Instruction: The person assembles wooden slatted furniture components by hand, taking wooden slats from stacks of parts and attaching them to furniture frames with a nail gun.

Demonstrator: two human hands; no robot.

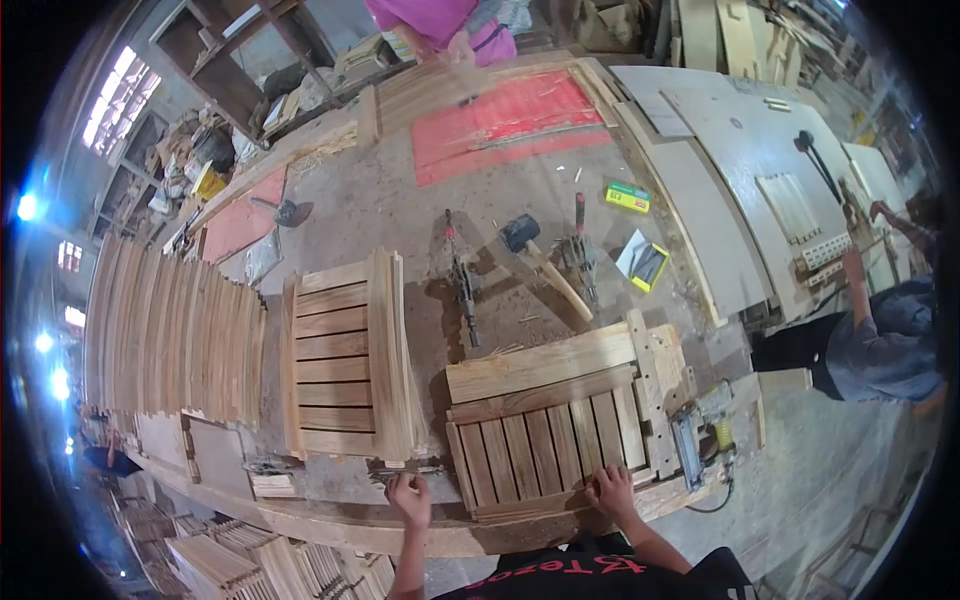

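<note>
A slatted wooden panel (535,450) lies before me on the bench, its slats set between rails. My right hand (612,492) is at its near rail, fingers bent over the edge. My left hand (410,500) is closed, left of the panel by the bench's near edge; what it holds, if anything, I cannot make out. Just beyond it sits a dark metal tool (405,472), too small to name. Loose boards (540,365) lie against the panel's far side. A wooden block with holes (655,400) and a nail gun (688,450) are at its right.
Another slatted panel (335,350) and a large stack of slats (175,330) occupy the left. Further in lie a mallet (545,265), two dark tools with red grips (460,280) and a green box (627,197). One person (450,25) works opposite, another (870,330) at the right.
</note>
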